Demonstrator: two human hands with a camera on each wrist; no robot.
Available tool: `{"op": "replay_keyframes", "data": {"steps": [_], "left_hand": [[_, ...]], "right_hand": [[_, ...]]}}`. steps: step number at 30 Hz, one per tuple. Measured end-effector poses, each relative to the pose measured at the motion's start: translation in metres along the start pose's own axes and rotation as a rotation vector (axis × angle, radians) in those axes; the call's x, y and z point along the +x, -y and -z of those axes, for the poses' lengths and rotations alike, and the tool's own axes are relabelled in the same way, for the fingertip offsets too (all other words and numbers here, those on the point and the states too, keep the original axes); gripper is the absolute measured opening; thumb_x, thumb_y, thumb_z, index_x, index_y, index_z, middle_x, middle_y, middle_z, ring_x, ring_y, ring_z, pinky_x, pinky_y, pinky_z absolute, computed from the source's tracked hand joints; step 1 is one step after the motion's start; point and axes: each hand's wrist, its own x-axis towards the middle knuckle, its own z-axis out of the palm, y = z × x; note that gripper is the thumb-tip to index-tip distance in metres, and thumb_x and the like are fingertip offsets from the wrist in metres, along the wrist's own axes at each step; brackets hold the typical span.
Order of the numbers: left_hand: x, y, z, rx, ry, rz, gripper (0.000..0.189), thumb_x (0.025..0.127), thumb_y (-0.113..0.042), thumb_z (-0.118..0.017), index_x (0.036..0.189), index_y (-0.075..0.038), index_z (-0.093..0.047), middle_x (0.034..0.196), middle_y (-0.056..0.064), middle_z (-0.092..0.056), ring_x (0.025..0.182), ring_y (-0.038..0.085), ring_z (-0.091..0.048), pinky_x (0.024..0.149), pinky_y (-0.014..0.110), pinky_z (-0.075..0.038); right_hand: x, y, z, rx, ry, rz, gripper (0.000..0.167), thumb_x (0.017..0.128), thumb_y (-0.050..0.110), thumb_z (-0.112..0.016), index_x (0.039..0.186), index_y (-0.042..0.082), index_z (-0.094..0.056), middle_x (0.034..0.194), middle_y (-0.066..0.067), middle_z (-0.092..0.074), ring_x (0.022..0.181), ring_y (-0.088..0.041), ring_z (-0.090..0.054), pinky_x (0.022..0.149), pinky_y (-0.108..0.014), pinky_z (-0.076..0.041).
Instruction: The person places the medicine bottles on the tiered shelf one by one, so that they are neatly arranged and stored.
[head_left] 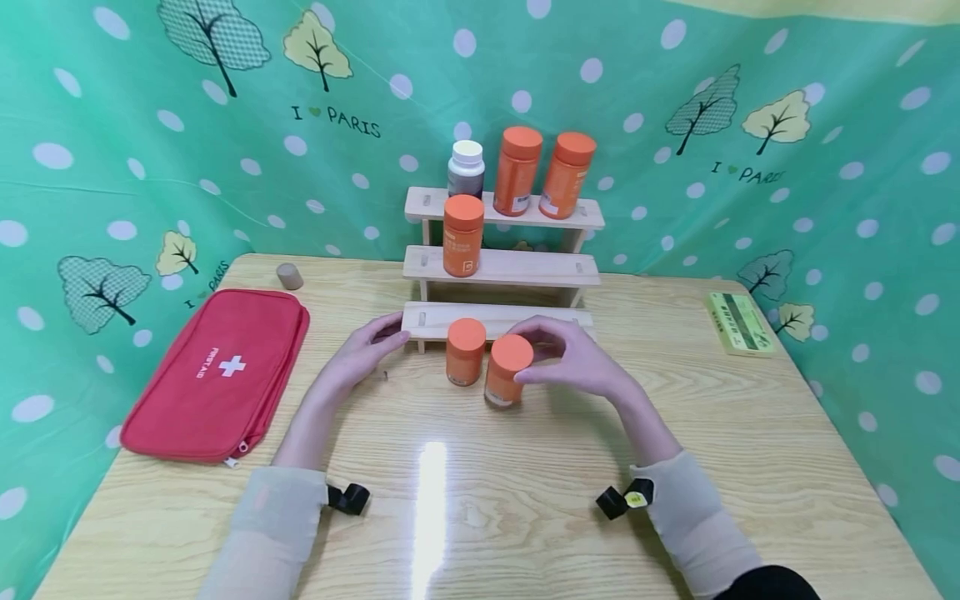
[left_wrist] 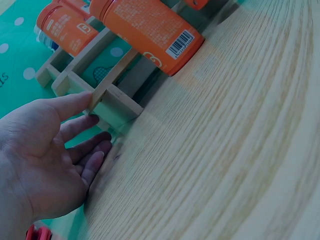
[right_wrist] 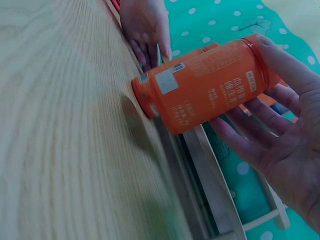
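Note:
My right hand (head_left: 573,358) holds an orange bottle (head_left: 504,379) by its cap, thumb on the near side and fingers round the far side. The bottle is close over the table, in front of the lowest step of a wooden step rack (head_left: 510,265). Just left of it a second orange bottle (head_left: 464,358) stands upright. My left hand (head_left: 358,354) grips the left end of the lowest step; in the left wrist view its thumb (left_wrist: 75,104) lies against the step's edge, with the other fingers curled below.
On the middle step stands an orange bottle (head_left: 462,242). The top step carries a white-capped bottle (head_left: 467,171) and two orange bottles, one at the right (head_left: 566,179). A red first-aid pouch (head_left: 225,375) and a small grey cylinder (head_left: 289,276) lie left; a green-yellow box (head_left: 741,325) lies right.

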Motion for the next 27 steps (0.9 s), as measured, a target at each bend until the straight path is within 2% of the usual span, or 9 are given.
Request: {"op": "replay_keyframes", "data": {"steps": [7,14,23,27], "left_hand": [[-0.001,0.0,0.0,0.01,0.008,-0.004,0.069,0.105,-0.039,-0.059,0.162,-0.011,-0.032,0.167,0.018,-0.033,0.155,0.038,-0.03,0.129,0.054,-0.023],[0.0,0.0,-0.002,0.006,0.004,-0.021,0.068,0.105,-0.038,-0.059,0.161,-0.01,-0.033,0.166,0.018,-0.035,0.155,0.037,-0.032,0.129,0.053,-0.025],[-0.002,-0.001,0.0,-0.001,0.005,-0.014,0.069,0.104,-0.039,-0.06,0.162,-0.012,-0.033,0.167,0.017,-0.033,0.156,0.037,-0.029,0.13,0.054,-0.023],[-0.001,0.0,0.0,0.002,0.005,-0.017,0.069,0.104,-0.038,-0.06,0.162,-0.011,-0.033,0.167,0.018,-0.033,0.156,0.037,-0.029,0.129,0.054,-0.023]], "right_hand": [[-0.002,-0.001,0.023,0.026,-0.037,0.015,0.051,0.085,0.017,-0.085,0.132,0.015,-0.064,0.126,-0.006,-0.068,0.114,-0.021,-0.065,0.096,-0.031,-0.06],[0.001,0.006,0.047,-0.002,-0.116,-0.006,0.05,0.09,0.019,-0.08,0.135,0.014,-0.061,0.128,-0.005,-0.066,0.115,-0.02,-0.064,0.095,-0.026,-0.057],[0.024,0.031,0.071,0.001,-0.168,0.09,0.048,0.091,0.015,-0.078,0.135,0.01,-0.061,0.124,-0.004,-0.069,0.11,-0.02,-0.066,0.09,-0.024,-0.059],[0.039,0.039,0.08,0.003,-0.197,0.087,0.045,0.092,0.018,-0.077,0.134,0.012,-0.062,0.123,-0.003,-0.069,0.11,-0.022,-0.065,0.091,-0.024,-0.058]]}}
